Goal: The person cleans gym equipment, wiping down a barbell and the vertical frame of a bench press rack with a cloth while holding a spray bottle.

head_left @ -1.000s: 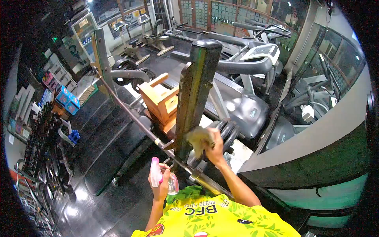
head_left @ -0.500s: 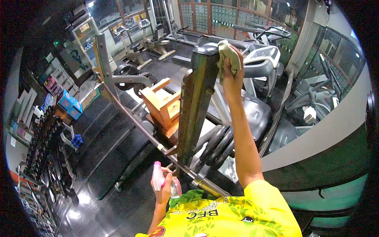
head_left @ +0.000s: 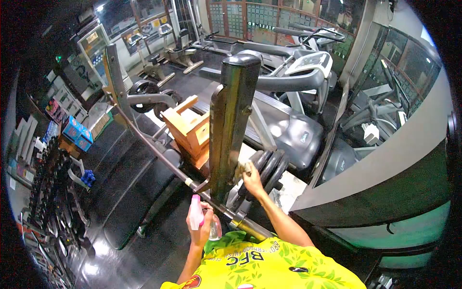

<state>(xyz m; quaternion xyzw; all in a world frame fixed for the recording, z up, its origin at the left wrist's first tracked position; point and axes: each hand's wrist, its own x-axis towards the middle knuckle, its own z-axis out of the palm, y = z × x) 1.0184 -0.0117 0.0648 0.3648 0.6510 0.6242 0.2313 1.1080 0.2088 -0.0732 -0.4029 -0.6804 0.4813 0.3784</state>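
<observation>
A black upright post (head_left: 234,120) of a rack stands in the centre. My right hand (head_left: 252,180) is closed on a light-coloured cloth (head_left: 243,169), which rests against the post's right side, low down. Below and to the left, my left hand (head_left: 199,225) grips a spray bottle (head_left: 197,213) with a pink and white head and a clear body. A metal barbell (head_left: 168,164) lies slantwise across the rack, passing just above my left hand. Black weight plates (head_left: 269,168) sit close to the right of my right hand.
Behind the post are a wooden box (head_left: 192,132) and a treadmill (head_left: 293,130). A long black bench (head_left: 137,192) is at left, near a dumbbell rack (head_left: 45,183) and a blue box (head_left: 77,133). A mirror (head_left: 385,106) lines the right wall.
My right hand has moved with the cloth from the post's top down to its lower right side. My left hand still holds the spray bottle in nearly the same place.
</observation>
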